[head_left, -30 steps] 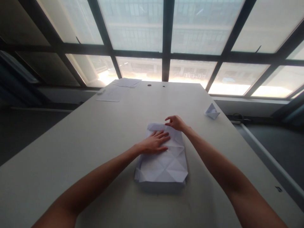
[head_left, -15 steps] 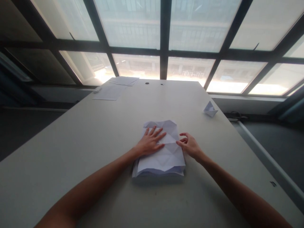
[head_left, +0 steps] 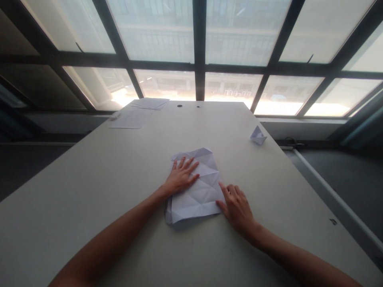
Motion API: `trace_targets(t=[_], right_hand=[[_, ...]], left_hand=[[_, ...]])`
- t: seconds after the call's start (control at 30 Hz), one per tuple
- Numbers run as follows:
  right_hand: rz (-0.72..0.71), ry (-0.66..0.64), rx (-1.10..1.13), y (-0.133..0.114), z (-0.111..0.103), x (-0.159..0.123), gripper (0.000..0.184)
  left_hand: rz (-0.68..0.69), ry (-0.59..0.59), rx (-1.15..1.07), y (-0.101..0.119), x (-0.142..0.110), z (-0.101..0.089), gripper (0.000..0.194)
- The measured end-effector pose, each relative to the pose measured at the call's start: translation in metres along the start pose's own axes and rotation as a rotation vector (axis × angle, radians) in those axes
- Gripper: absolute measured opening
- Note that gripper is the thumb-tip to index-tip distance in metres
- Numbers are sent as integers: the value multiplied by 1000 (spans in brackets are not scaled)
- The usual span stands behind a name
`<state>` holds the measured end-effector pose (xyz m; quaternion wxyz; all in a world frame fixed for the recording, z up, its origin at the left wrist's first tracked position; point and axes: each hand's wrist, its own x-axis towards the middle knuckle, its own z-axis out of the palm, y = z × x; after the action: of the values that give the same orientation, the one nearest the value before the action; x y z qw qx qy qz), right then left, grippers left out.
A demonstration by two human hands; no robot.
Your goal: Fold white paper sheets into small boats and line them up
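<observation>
Pinning creased paper (head_left: 196, 195) flat on counter (head_left: 89, 191) with splayed left hand (head_left: 179, 178); steadying its near corner with flat, unclenched right hand (head_left: 236, 205).

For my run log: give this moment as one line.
left hand: flat on creased paper | right hand: at its right edge | table

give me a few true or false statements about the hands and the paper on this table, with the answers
1. The left hand lies flat on the creased paper. True.
2. The right hand is lifted high above the table. False: it rests at the paper's right edge.
3. A small folded paper shape sits near the table's right edge. True.
4. The loose sheets lie at the near right corner. False: they lie at the far left.
</observation>
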<state>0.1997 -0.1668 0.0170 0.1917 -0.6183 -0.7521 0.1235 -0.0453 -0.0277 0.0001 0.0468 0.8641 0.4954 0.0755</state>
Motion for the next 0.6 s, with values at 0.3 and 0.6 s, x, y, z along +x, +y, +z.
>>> trace_targets(t=[0.3,0.6], right_hand=[[-104,-107,210,-5,14,27,60],[-42,-38,158,-6,39,78,74]], left_hand=[[-240,131,-1,-28,5,-4,55],[-262,286,-150,-26,9,4,50]])
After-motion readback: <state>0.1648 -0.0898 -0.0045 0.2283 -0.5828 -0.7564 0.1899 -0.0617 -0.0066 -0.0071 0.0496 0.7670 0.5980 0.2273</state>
